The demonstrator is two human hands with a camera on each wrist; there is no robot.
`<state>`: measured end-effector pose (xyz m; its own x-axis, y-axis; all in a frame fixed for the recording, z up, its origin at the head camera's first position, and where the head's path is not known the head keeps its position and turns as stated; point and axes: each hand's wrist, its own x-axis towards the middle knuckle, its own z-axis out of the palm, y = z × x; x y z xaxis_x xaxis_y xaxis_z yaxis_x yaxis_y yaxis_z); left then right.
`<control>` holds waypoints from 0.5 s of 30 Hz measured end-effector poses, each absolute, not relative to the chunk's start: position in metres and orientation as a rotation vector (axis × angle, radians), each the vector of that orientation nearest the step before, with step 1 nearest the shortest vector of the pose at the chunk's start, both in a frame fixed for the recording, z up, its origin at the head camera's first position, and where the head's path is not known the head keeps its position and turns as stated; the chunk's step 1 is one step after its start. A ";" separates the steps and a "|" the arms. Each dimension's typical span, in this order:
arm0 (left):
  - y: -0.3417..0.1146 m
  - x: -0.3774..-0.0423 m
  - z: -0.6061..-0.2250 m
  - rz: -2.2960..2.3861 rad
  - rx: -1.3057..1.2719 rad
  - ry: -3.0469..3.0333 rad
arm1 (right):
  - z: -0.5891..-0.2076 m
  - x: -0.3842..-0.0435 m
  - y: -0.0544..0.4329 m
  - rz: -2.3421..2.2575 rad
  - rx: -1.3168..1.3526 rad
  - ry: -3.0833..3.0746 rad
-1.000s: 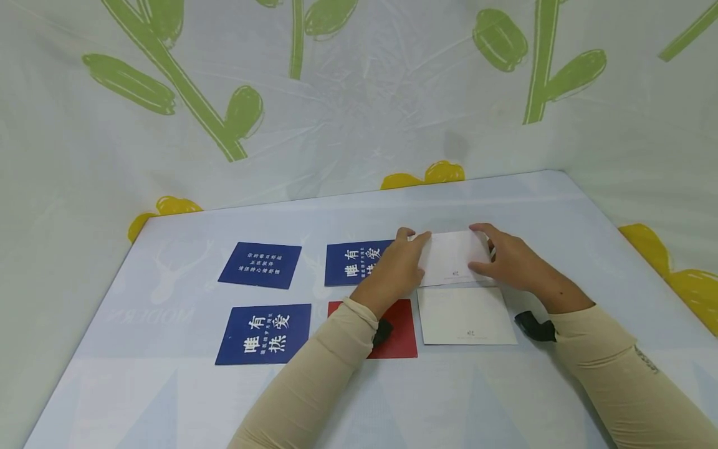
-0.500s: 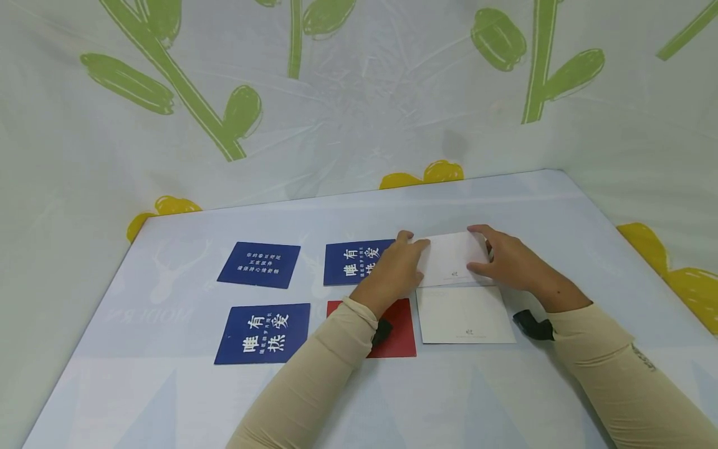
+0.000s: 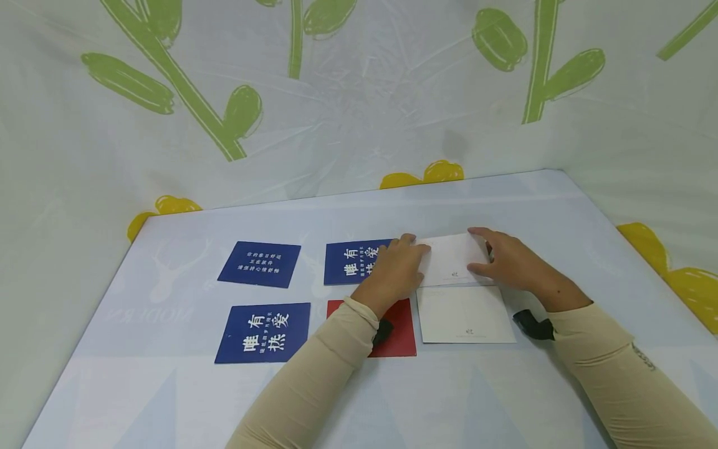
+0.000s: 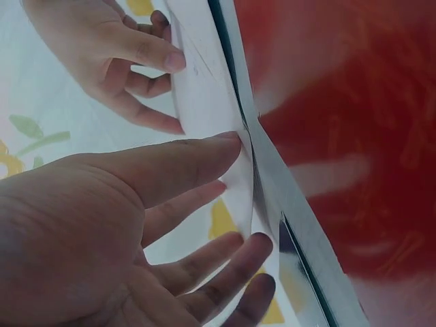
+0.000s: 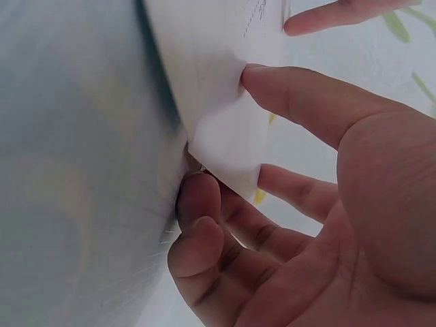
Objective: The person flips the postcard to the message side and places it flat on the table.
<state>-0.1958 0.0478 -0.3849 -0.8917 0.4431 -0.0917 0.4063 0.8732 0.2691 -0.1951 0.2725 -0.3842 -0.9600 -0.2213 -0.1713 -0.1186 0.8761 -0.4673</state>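
Note:
In the head view, a white card [image 3: 453, 259] with small print lies at the back right of the table. My left hand [image 3: 395, 265] holds its left edge, and my right hand [image 3: 507, 257] grips its right edge. Seen from the left wrist, the thumb [image 4: 204, 153] presses on the card near its edge, and the other fingers reach past it. The right wrist view has the right thumb [image 5: 293, 88] on the card's face, with the fingertips bent at its corner. Just in front lies a second, cream-white card [image 3: 467, 315].
A blue card with white characters [image 3: 342, 263] lies partly under the left hand. The left forearm covers part of a red card [image 3: 401, 330]. Two more blue cards, one at the back [image 3: 260, 264] and one in front [image 3: 262, 333], lie farther left. A patterned curtain [image 3: 359, 112] hangs behind.
The left hand's forefinger has slid slightly toward the front along the white card's left side. The right hand and the cards stay nearly where they were.

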 end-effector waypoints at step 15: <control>0.048 -0.193 -0.384 0.335 0.677 2.875 | -0.386 -0.195 0.272 -0.644 -0.251 2.830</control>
